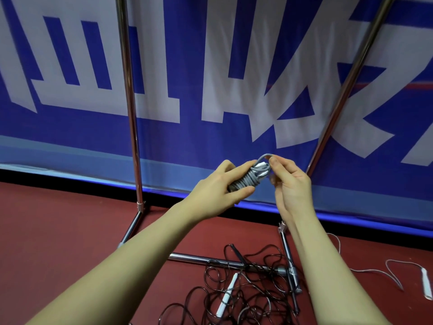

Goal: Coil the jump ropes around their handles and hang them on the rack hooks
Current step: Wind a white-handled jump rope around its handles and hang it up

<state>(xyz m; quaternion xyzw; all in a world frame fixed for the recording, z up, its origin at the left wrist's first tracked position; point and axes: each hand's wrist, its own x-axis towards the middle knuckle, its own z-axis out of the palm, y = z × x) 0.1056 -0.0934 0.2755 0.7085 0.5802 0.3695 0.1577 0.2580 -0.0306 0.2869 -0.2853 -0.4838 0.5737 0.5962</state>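
A grey jump rope (246, 180) is wound in tight turns around its white handles. My left hand (220, 184) grips this bundle around its lower part, thumb underneath. My right hand (289, 181) pinches a small loop of the grey rope at the bundle's top end. Both hands are held up in front of the chrome rack's left upright (131, 113) and right upright (346, 85). No hooks are in view. On the floor below lies a tangled black rope (246, 292) with a white handle (226, 294).
The rack's chrome base bars (199, 258) run along the dark red floor under my arms. A white rope with a white handle (427, 283) lies at the right. A blue and white banner (210, 78) hangs close behind the rack.
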